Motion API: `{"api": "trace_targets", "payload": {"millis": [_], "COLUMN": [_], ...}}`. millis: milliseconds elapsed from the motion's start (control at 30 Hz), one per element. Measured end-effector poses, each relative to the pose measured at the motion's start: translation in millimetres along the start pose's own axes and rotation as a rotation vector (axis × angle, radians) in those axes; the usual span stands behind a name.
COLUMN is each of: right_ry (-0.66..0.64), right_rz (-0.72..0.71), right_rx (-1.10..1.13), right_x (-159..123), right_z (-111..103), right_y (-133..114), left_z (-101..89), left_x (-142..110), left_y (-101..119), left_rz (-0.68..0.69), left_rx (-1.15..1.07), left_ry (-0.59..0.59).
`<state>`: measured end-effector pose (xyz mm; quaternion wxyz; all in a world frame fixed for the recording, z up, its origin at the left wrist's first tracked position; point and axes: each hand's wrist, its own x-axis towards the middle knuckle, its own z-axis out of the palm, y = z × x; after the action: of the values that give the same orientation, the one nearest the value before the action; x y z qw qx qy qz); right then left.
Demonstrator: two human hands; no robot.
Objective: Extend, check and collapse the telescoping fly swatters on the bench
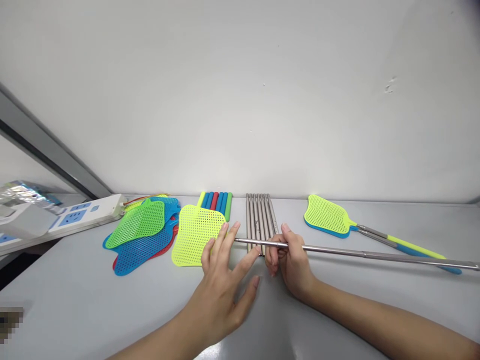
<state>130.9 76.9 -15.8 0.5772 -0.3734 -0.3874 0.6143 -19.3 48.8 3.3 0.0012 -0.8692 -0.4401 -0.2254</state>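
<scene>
My right hand (295, 265) is closed around a long telescopic metal rod (337, 251), which lies nearly level and runs off toward the right edge with its thicker sections on that side. The rod's thin end points at my left hand (221, 282), whose fingers are spread. Its fingertips reach over the near-right edge of a yellow fly swatter head (195, 235); whether they press on it or touch the rod, I cannot tell. Behind the held rod, several collapsed metal rods (258, 212) lie side by side, partly hidden by my hands.
Coloured handle tubes (214, 201) lie in a row by the wall. Green, blue and red swatter heads (142, 247) overlap at left, near a white power strip (90, 215). Two swatters with rods and handles, the upper one yellow (326, 215), lie at right. A white wall (240, 100) borders the table.
</scene>
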Motion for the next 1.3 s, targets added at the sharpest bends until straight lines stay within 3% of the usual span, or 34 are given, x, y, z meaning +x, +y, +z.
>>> {"api": "trace_targets", "payload": {"millis": [133,533,733,867,1000,1100,1300], "right_ry": [0.0,-0.024,0.066,0.135,0.238,0.263,0.272], "right_rz": [0.0,-0.005,0.042,-0.022,-0.181,-0.269,-0.178], "right_rx": [-0.015,-0.071,0.019,0.065,0.17,0.145,0.121], "right_x": [-1,-2,-7,0,14,20,21], "right_z": [1,1,10,10,6,6,1], "right_y": [-1,-2,-12,-29,-54,-75,-111], "left_z": [1.9,8.9,9.4,11.0,12.5,12.9,9.2], "left_x": [-1,-1,-2,-3,-3,-4,-4], "left_y": [-1,-7,-4,-4,-6,-7,-4], "left_rz": [0.055,0.018,0.036,-0.012,-0.094,-0.079,0.015], "left_rx": [0.047,0.105,0.173,0.188,0.169,0.17,0.136], "left_ry": [-0.015,0.031,0.094,0.12,0.123,0.128,0.067]}}
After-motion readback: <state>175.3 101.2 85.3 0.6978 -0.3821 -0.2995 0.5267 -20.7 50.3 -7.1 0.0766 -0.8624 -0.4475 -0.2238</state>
